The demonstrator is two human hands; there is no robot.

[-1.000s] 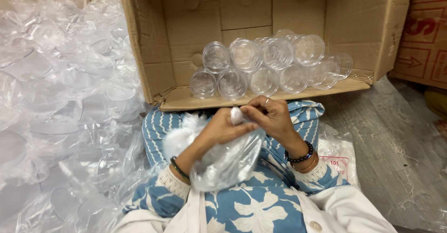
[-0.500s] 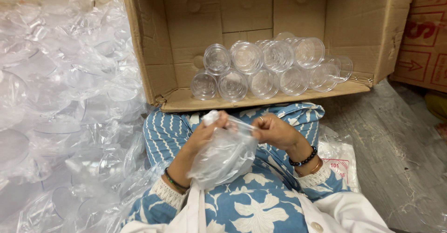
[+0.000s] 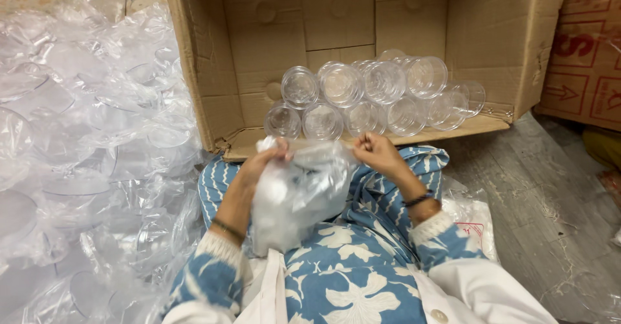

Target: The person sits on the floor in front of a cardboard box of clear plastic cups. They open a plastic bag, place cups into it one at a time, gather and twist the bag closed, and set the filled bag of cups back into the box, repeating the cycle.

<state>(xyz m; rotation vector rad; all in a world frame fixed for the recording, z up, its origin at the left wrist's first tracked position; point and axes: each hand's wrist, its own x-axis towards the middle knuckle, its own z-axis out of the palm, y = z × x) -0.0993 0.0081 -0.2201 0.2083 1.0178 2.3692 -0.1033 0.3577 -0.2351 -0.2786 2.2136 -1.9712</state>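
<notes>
My left hand point(image 3: 262, 162) and my right hand point(image 3: 375, 153) each pinch the top edge of a clear plastic bag point(image 3: 297, 198) held over my lap. The bag's mouth is stretched wide between the two hands. The bag hangs down full and cloudy; its contents are too blurred to tell. Just beyond my hands lies a cardboard box point(image 3: 194, 71) on its side, with stacks of clear plastic cups point(image 3: 369, 94) lying in rows inside, mouths toward me.
A large heap of clear plastic bags of cups point(image 3: 84, 143) fills the left side. A flat plastic packet point(image 3: 475, 220) lies by my right knee on the grey floor point(image 3: 550, 207). More printed cardboard boxes point(image 3: 585, 52) stand at the right.
My hands, together at the bag's neck a second ago, have drawn apart and lifted, pulling the bag's top open wide.
</notes>
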